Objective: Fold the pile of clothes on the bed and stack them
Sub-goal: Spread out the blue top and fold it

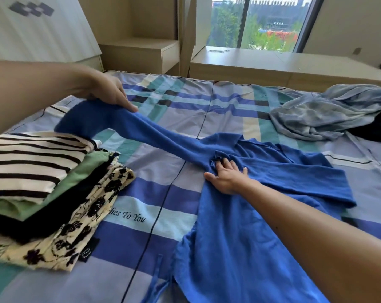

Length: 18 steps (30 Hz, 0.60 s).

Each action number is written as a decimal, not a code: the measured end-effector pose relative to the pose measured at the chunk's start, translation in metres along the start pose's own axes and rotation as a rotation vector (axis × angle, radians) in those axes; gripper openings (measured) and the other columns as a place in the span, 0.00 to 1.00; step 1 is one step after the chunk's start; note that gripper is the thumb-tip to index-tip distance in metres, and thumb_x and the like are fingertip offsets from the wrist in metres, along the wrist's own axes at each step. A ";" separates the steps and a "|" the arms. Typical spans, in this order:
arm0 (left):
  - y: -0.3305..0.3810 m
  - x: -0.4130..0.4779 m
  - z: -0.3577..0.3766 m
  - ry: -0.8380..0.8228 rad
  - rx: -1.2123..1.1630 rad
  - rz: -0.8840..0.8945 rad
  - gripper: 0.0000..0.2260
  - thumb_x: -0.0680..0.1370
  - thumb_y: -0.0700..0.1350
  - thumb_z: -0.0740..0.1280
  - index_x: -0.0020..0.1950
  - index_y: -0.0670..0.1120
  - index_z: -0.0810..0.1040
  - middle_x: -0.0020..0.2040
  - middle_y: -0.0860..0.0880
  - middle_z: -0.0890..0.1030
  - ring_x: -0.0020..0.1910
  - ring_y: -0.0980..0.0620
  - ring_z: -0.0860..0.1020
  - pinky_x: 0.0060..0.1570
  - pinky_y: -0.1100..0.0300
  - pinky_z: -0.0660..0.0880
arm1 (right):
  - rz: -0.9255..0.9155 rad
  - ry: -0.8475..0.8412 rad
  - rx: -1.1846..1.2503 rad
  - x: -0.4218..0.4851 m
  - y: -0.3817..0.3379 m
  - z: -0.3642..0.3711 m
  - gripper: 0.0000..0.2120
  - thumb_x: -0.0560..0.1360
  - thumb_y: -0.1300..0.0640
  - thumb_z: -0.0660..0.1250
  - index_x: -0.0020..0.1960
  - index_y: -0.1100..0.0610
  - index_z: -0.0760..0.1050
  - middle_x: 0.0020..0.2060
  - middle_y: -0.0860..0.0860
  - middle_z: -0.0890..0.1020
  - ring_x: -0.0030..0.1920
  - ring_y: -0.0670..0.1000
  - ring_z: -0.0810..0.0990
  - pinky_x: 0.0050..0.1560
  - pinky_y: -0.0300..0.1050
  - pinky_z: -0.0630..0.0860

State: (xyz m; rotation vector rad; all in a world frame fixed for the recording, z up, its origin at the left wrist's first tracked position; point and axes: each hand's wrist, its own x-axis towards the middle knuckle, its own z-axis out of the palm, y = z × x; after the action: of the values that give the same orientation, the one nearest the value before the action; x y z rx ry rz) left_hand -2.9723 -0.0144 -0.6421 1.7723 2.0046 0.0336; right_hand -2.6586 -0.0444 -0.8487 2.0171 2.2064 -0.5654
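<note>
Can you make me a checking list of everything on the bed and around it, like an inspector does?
Surface: bed, with a blue, teal and white checked sheet.
Job's things: blue top spread out; stack of folded clothes at the left, striped one on top; crumpled grey-blue garment and black garment far right, unfolded.
Clutter: thin item on the window ledge, too small to tell.
Hands: left hand grips the top's sleeve, lifted; right hand presses flat on the top.
Cables: nothing seen.
Surroundings: window, wooden bedside shelf.
</note>
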 end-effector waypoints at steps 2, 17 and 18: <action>0.006 -0.003 0.005 -0.074 -0.074 -0.001 0.14 0.76 0.50 0.72 0.54 0.40 0.84 0.49 0.41 0.86 0.50 0.42 0.84 0.53 0.48 0.80 | -0.015 0.122 0.028 -0.001 -0.008 -0.005 0.38 0.80 0.35 0.52 0.82 0.55 0.48 0.81 0.55 0.52 0.81 0.56 0.49 0.77 0.66 0.44; 0.118 0.009 0.070 -0.199 -0.997 0.008 0.16 0.79 0.31 0.55 0.63 0.37 0.74 0.61 0.40 0.76 0.55 0.50 0.80 0.45 0.62 0.83 | -0.413 1.055 0.596 -0.059 -0.064 -0.038 0.34 0.61 0.62 0.71 0.65 0.54 0.63 0.60 0.51 0.66 0.60 0.53 0.70 0.58 0.52 0.72; 0.121 0.008 0.073 -0.203 -1.015 0.005 0.20 0.76 0.29 0.54 0.65 0.36 0.73 0.65 0.40 0.75 0.59 0.49 0.79 0.50 0.60 0.82 | -0.477 1.089 0.418 -0.061 -0.055 -0.041 0.34 0.60 0.62 0.70 0.64 0.54 0.65 0.61 0.52 0.66 0.61 0.56 0.70 0.58 0.52 0.71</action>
State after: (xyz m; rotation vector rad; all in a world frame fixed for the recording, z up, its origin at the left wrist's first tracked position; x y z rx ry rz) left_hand -2.8340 -0.0064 -0.6721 1.0525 1.4090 0.7056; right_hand -2.6980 -0.0909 -0.7805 2.3089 3.4901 0.1681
